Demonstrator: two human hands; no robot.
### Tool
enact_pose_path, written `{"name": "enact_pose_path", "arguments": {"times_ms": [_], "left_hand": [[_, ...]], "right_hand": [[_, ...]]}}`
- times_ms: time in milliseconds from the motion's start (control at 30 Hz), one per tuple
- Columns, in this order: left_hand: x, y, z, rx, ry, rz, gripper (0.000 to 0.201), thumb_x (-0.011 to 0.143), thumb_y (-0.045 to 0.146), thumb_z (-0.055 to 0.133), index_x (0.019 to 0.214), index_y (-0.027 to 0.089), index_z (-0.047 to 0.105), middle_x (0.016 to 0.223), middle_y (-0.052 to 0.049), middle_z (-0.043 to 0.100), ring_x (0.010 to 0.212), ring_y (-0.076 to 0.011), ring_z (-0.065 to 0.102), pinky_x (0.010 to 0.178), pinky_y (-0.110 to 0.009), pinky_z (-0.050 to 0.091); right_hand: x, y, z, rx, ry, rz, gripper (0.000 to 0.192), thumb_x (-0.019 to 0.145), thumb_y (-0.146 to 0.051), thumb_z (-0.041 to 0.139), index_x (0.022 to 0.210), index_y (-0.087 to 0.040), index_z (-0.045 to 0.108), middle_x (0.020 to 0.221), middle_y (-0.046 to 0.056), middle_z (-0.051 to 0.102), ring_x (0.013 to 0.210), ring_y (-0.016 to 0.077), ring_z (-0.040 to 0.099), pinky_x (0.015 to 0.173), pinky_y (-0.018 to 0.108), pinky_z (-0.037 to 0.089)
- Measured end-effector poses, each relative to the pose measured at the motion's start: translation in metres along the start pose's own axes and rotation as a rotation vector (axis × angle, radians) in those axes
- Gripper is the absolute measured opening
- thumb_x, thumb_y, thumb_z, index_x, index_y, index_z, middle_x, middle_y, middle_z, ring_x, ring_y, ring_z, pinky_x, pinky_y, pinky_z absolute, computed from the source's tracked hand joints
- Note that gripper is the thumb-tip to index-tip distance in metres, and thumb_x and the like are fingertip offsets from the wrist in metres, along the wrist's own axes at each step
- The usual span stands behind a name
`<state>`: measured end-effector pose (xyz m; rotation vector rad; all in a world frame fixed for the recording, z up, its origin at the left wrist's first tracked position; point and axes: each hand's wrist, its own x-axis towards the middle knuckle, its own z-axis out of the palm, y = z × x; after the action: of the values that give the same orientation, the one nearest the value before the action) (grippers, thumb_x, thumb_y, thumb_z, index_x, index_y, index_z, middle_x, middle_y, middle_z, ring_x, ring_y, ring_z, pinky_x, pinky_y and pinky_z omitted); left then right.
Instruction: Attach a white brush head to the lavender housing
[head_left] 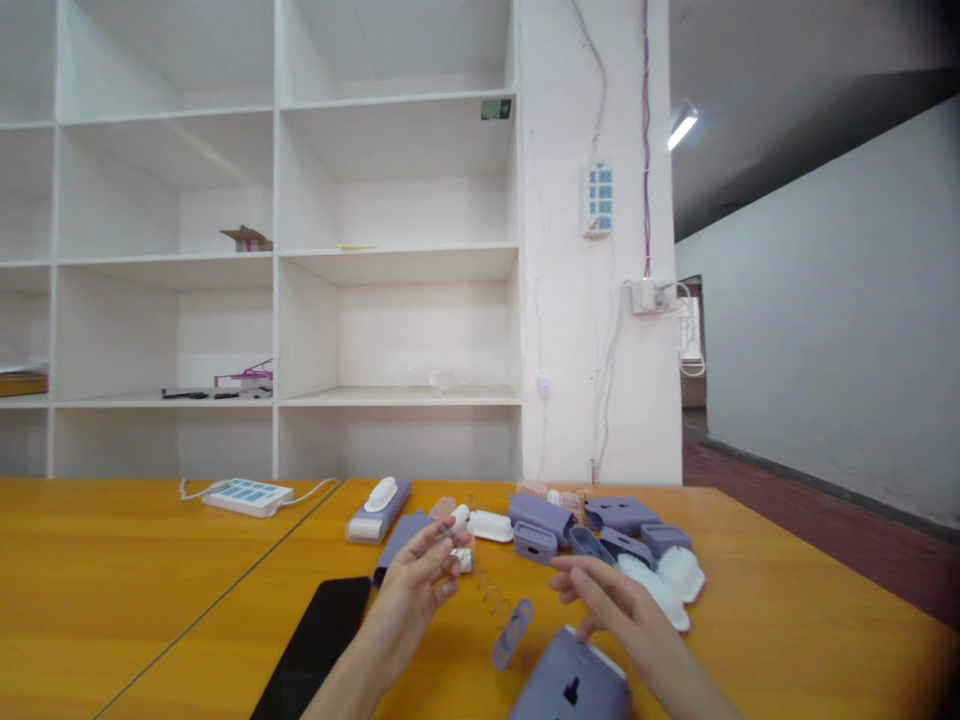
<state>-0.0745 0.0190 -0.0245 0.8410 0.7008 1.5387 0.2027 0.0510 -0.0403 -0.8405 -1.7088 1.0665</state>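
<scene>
The table (112,590) is glossy orange wood. The purple housings (574,690) look matt plastic; the spring (495,598) is thin metal wire.

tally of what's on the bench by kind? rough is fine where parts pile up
Purple plastic housings and parts: about 9, heaped so not exact
White plastic pieces: about 5
Metal spring: 1
Black phone: 1
White power strip: 1
Total: about 17
Left hand holds a small white part; right hand hovers over the big purple housing.
</scene>
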Motion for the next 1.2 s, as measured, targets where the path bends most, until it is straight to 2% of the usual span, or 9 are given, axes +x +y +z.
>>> {"name": "enact_pose_path", "arguments": {"times_ms": [133, 267, 367, 467, 567, 700, 867, 1000, 1200], "left_hand": [[-0.002, -0.001, -0.001, 0.015, -0.084, 0.028, 0.033, 0.086, 0.026, 0.077, 0.118, 0.021, 0.069, 0.109, -0.006, 0.071, 0.073, -0.0062, 0.060, 0.070, -0.020, 0.047], [-0.002, 0.006, 0.006, 0.173, -0.163, 0.092, 0.034, 0.086, 0.030, 0.076, 0.118, 0.019, 0.072, 0.099, -0.007, 0.072, 0.065, -0.0064, 0.052, 0.059, -0.019, 0.038], [-0.003, 0.012, 0.021, 0.351, -0.236, 0.166, 0.035, 0.086, 0.033, 0.076, 0.117, 0.016, 0.074, 0.092, -0.008, 0.075, 0.062, -0.0080, 0.051, 0.058, -0.021, 0.036], [-0.003, 0.007, 0.038, 0.515, -0.287, 0.227, 0.030, 0.085, 0.031, 0.077, 0.110, 0.016, 0.078, 0.092, -0.010, 0.078, 0.078, -0.0170, 0.064, 0.072, -0.026, 0.044], [0.001, -0.009, 0.044, 0.645, -0.236, 0.300, 0.028, 0.089, 0.031, 0.071, 0.113, 0.017, 0.076, 0.097, -0.011, 0.079, 0.094, -0.0246, 0.068, 0.084, -0.032, 0.046], [0.006, -0.028, 0.036, 0.829, -0.107, 0.373, 0.033, 0.092, 0.031, 0.066, 0.122, 0.018, 0.071, 0.102, -0.011, 0.079, 0.092, -0.0239, 0.065, 0.080, -0.033, 0.042], [0.002, -0.034, 0.016, 0.993, -0.081, 0.375, 0.042, 0.083, 0.028, 0.075, 0.124, 0.021, 0.069, 0.103, -0.006, 0.076, 0.096, -0.0235, 0.062, 0.092, -0.033, 0.041], [-0.002, -0.035, 0.000, 1.060, -0.102, 0.271, 0.033, 0.080, 0.029, 0.074, 0.112, 0.019, 0.075, 0.095, -0.005, 0.076, 0.090, -0.0246, 0.066, 0.085, -0.034, 0.046], [0.000, -0.041, -0.008, 1.088, -0.105, 0.171, 0.020, 0.073, 0.027, 0.077, 0.092, 0.018, 0.080, 0.090, -0.004, 0.077, 0.085, -0.0238, 0.065, 0.077, -0.031, 0.048]], "right_hand": [[-0.009, -0.007, 0.005, -0.232, 0.001, -0.060, 0.046, 0.093, -0.061, 0.059, 0.117, -0.023, 0.071, 0.125, 0.011, 0.070, 0.117, 0.0320, 0.062, 0.101, 0.046, 0.049], [-0.018, -0.010, 0.009, -0.407, -0.004, -0.146, 0.039, 0.093, -0.054, 0.062, 0.119, -0.026, 0.070, 0.134, 0.010, 0.064, 0.124, 0.0331, 0.056, 0.107, 0.047, 0.044], [-0.021, -0.010, 0.012, -0.490, -0.035, -0.191, 0.034, 0.094, -0.048, 0.063, 0.121, -0.029, 0.070, 0.134, 0.008, 0.064, 0.131, 0.0317, 0.053, 0.114, 0.047, 0.039], [-0.022, -0.012, 0.014, -0.545, -0.049, -0.232, 0.031, 0.096, -0.044, 0.061, 0.122, -0.029, 0.069, 0.132, 0.008, 0.066, 0.129, 0.0297, 0.055, 0.114, 0.044, 0.040], [-0.021, -0.016, 0.013, -0.580, -0.031, -0.263, 0.028, 0.097, -0.039, 0.060, 0.120, -0.027, 0.069, 0.127, 0.008, 0.068, 0.124, 0.0285, 0.060, 0.110, 0.043, 0.044], [-0.018, -0.018, 0.010, -0.600, 0.007, -0.281, 0.025, 0.097, -0.034, 0.059, 0.117, -0.023, 0.070, 0.122, 0.009, 0.070, 0.118, 0.0281, 0.063, 0.106, 0.041, 0.048], [-0.009, -0.013, -0.003, -0.616, 0.069, -0.287, 0.024, 0.099, -0.033, 0.056, 0.117, -0.022, 0.068, 0.121, 0.009, 0.069, 0.116, 0.0268, 0.063, 0.103, 0.041, 0.048], [0.005, 0.003, -0.031, -0.641, 0.188, -0.256, 0.020, 0.102, -0.029, 0.050, 0.106, -0.020, 0.068, 0.108, 0.008, 0.071, 0.102, 0.0245, 0.065, 0.091, 0.041, 0.052], [0.019, 0.045, -0.072, -0.703, 0.323, -0.159, 0.010, 0.099, -0.025, 0.062, 0.103, -0.017, 0.067, 0.100, 0.003, 0.070, 0.090, 0.0194, 0.068, 0.078, 0.037, 0.057]]}}
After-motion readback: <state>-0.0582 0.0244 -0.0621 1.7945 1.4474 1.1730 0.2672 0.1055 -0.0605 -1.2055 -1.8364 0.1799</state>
